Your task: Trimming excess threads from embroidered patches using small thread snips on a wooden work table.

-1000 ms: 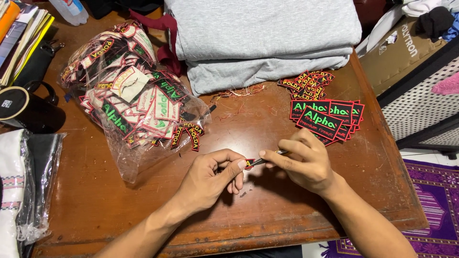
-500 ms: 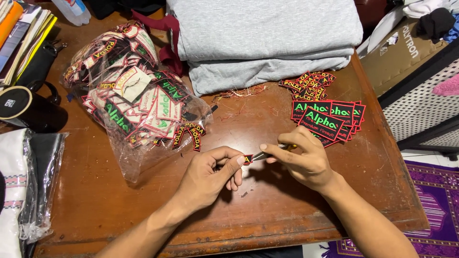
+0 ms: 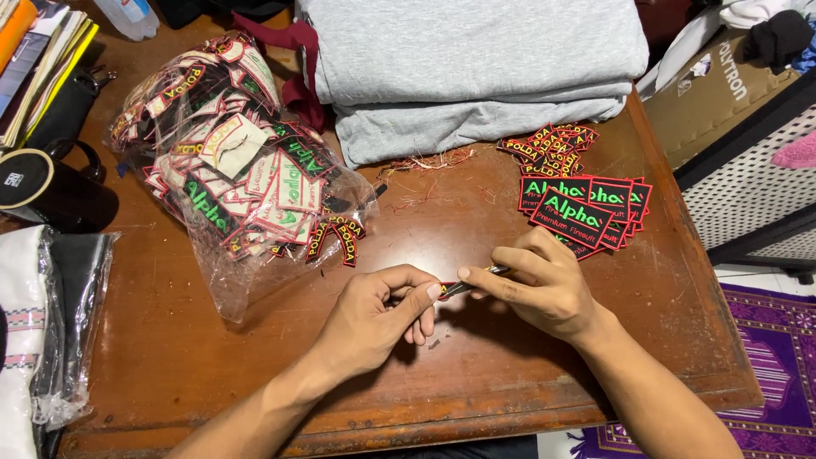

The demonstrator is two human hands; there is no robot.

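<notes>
The left hand (image 3: 378, 310) pinches a small patch (image 3: 445, 289), mostly hidden between thumb and curled fingers, low on the brown desk (image 3: 170, 357). The right hand (image 3: 544, 285) is closed around a thin metal tool (image 3: 478, 279), whose tip meets the patch where the two hands come together. What kind of tool it is cannot be told.

Taking the small patch as the landmark: up and to its left lies a clear plastic bag (image 3: 229, 178) stuffed with many more patches, its open end spilling a few curved ones (image 3: 336, 238) onto the desk just beyond the left hand. Up and to its right sits a neat stack of black rectangular patches (image 3: 582, 212) with green lettering, touching the right hand's knuckles, and beyond that a loose heap of small curved patches (image 3: 552, 144). Straight above, at the far edge, rests a pile of folded grey cloth (image 3: 476, 68), with red thread scraps (image 3: 429, 161) strewn in front. Far left stands a black mug (image 3: 42, 191), and below it wrapped white fabric (image 3: 34, 340).
</notes>
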